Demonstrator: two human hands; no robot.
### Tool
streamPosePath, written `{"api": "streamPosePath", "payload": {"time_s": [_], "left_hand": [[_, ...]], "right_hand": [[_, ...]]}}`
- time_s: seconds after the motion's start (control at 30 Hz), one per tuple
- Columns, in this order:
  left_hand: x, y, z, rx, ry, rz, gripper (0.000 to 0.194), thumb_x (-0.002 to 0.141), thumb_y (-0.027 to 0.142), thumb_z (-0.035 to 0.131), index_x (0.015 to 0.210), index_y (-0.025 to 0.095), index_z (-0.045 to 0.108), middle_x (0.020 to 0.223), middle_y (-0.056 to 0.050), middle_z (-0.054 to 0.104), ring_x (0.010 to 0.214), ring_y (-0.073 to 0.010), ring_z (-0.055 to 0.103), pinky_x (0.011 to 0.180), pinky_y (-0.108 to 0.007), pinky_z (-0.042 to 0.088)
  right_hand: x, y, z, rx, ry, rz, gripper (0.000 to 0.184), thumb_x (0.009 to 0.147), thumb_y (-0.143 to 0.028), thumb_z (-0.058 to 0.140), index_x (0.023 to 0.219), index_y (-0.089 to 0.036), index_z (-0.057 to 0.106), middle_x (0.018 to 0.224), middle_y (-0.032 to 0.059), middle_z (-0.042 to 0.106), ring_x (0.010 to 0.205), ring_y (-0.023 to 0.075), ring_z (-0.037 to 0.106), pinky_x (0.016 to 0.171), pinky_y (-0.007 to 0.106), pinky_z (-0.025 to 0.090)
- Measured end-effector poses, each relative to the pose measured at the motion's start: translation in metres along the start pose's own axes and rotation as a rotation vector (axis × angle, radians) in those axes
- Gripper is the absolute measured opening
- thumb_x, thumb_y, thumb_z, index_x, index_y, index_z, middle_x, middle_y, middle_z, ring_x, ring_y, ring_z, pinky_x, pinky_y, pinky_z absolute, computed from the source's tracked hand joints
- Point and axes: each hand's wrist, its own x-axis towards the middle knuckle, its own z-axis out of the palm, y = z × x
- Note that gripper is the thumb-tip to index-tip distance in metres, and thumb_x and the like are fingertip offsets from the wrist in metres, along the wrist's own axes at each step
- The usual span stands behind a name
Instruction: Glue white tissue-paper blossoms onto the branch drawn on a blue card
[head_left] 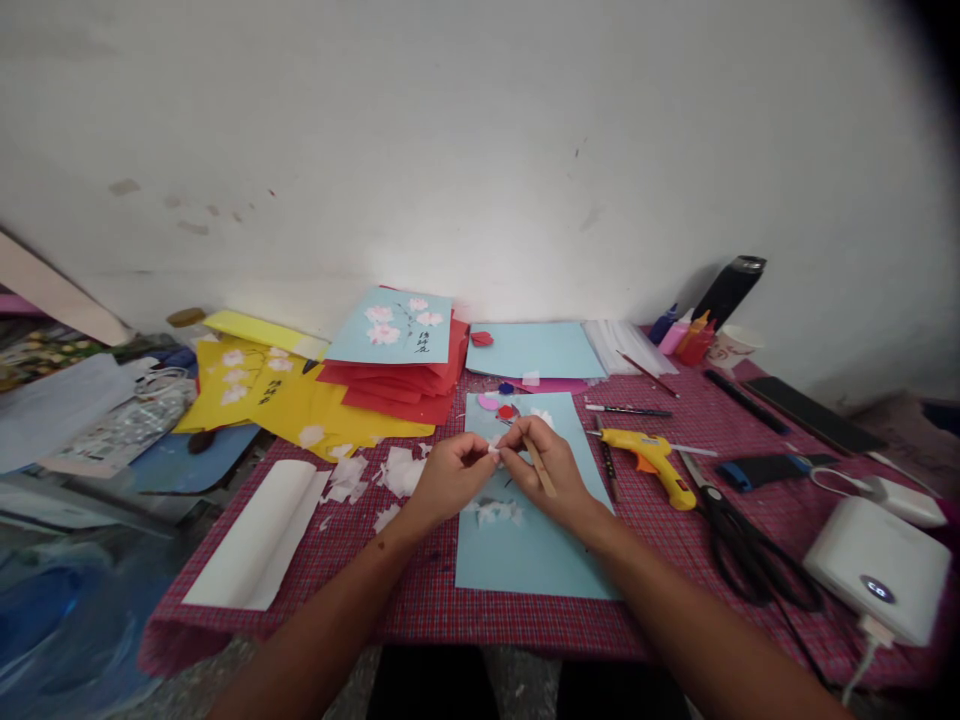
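Both hands meet over a light blue sheet of paper (532, 555). My left hand (455, 472) is closed, pinching a small piece of white tissue paper (493, 448) at the fingertips. My right hand (551, 475) pinches at the same tissue and also carries a thin wooden stick (540, 466) between its fingers. A white tissue flower (495, 512) lies on the blue sheet below the hands, and part of another white tuft (541, 416) shows beyond them. Small red (507, 411) and pink discs (488, 402) of colour sit near the sheet's top edge.
Torn tissue scraps (401, 470) and folded white paper (259, 530) lie left. Behind stand red sheets (405, 385) under a finished flower card (394, 325). On the right are a yellow glue gun (649, 455), black scissors (750, 545), a white power bank (877, 570) and paint bottles (686, 338).
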Motion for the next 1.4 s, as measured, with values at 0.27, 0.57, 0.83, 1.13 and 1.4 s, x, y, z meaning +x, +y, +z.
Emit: {"api": "streamPosePath", "payload": {"time_s": [0.27,0.57,0.83,1.13,1.4], "left_hand": [[0.0004,-0.0007,-0.0013,0.078,-0.005,0.003,0.022,0.085,0.034,0.060,0.071,0.017,0.060,0.067,0.001,0.060,0.061,-0.0122,0.051,0.057,-0.023,0.037],[0.0008,-0.0008,-0.0002,0.072,-0.019,0.008,0.021,0.083,0.031,0.060,0.067,0.017,0.056,0.064,0.002,0.055,0.059,-0.0110,0.047,0.055,-0.022,0.034],[-0.0001,0.0018,-0.0007,0.036,-0.043,0.007,0.021,0.085,0.031,0.059,0.071,0.016,0.059,0.068,0.001,0.060,0.063,-0.0122,0.052,0.058,-0.023,0.037],[0.0002,0.0026,-0.0003,0.074,-0.051,0.005,0.021,0.084,0.032,0.059,0.070,0.016,0.058,0.065,0.002,0.057,0.061,-0.0111,0.048,0.056,-0.022,0.035],[0.0011,0.0008,-0.0005,0.097,-0.057,-0.005,0.022,0.085,0.032,0.057,0.070,0.016,0.058,0.067,0.001,0.060,0.062,-0.0120,0.051,0.056,-0.023,0.035]], "right_hand": [[-0.0004,0.0048,0.0007,-0.055,0.040,0.014,0.011,0.080,-0.017,0.060,0.084,-0.022,0.052,0.074,-0.0023,0.057,0.066,0.0148,0.053,0.062,0.028,0.042],[-0.0002,0.0028,0.0017,0.078,-0.024,0.029,0.011,0.083,-0.019,0.059,0.087,-0.023,0.051,0.077,-0.0015,0.058,0.066,0.0148,0.054,0.062,0.028,0.045],[0.0014,0.0061,-0.0006,0.215,-0.109,0.046,0.014,0.084,-0.025,0.064,0.089,-0.023,0.051,0.080,-0.0008,0.060,0.069,0.0145,0.055,0.064,0.028,0.047],[0.0011,0.0049,0.0005,0.166,-0.012,0.034,0.011,0.082,-0.017,0.061,0.085,-0.021,0.052,0.076,-0.0026,0.054,0.067,0.0135,0.051,0.062,0.027,0.043],[-0.0004,0.0058,0.0024,0.188,0.005,0.051,0.012,0.083,-0.018,0.060,0.087,-0.022,0.050,0.078,-0.0021,0.055,0.068,0.0137,0.052,0.063,0.027,0.043]]}}
